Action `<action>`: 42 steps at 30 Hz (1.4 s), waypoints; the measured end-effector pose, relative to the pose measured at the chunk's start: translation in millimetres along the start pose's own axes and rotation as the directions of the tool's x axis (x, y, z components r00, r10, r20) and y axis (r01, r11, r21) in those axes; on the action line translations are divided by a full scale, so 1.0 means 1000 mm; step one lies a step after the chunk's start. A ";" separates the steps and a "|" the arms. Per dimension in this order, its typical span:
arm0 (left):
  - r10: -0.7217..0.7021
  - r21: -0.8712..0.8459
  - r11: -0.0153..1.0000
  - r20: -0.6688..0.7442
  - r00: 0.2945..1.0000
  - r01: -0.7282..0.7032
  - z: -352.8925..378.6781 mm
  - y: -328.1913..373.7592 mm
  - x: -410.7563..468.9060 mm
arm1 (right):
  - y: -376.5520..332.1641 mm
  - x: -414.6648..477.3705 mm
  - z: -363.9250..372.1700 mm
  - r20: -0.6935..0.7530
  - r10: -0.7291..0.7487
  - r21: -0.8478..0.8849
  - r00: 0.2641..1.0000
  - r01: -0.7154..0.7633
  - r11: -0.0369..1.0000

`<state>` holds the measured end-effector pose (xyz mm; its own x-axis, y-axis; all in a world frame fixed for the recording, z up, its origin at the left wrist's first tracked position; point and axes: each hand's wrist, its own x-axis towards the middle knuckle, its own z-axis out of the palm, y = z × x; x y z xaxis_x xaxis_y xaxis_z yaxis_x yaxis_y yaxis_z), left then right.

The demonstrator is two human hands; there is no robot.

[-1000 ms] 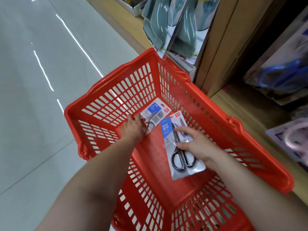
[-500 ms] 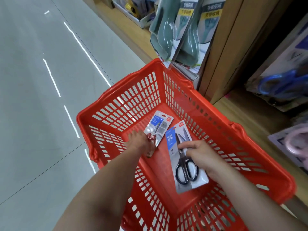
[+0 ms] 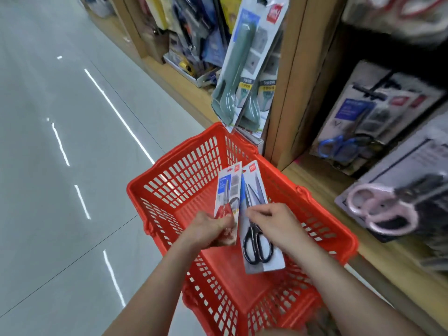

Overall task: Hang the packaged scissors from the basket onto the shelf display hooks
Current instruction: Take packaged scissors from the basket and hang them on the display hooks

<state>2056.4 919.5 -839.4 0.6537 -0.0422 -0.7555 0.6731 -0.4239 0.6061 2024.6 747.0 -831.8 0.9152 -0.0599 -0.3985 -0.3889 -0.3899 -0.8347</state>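
Grey floor tiles (image 3: 60,166) lay left of the red basket (image 3: 184,190), the landmark for all positions below. Above the basket's middle, the left hand (image 3: 206,229) had its grip closed on a red-handled scissors pack (image 3: 228,202), held upright. Just right of that pack, edges nearly touching, the right hand (image 3: 278,226) gripped a black-handled scissors pack (image 3: 258,241) by pinching its middle; its lower end hung over the basket interior. Right of the basket, the wooden shelf (image 3: 315,180) carried hanging packs: blue-handled scissors (image 3: 339,146) and pink-handled scissors (image 3: 380,207).
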 end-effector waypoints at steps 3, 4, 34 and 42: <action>0.192 0.020 0.981 -0.079 0.978 -0.191 0.008 0.022 -0.052 | -0.035 -0.030 -0.027 -0.094 -0.113 0.116 0.989 0.123 0.986; 0.252 0.069 0.967 -0.121 0.960 -0.245 0.010 0.031 -0.069 | -0.046 -0.043 -0.037 -0.143 -0.141 0.159 0.980 0.164 0.974; 0.910 -0.186 0.151 0.409 0.063 -0.971 0.363 0.149 -0.432 | 0.055 -0.539 -0.330 -0.966 0.151 0.241 0.208 0.527 0.815; 0.771 -0.146 0.153 0.636 0.026 -0.977 0.423 0.106 -0.458 | 0.082 -0.564 -0.343 -0.974 0.225 0.185 0.002 0.579 0.794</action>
<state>1682.2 511.4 -533.7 0.3163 -0.9035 0.2893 -0.4853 0.1080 0.8677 1513.2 433.6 -544.9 0.0174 -0.9832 0.1816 0.2019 -0.1744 -0.9637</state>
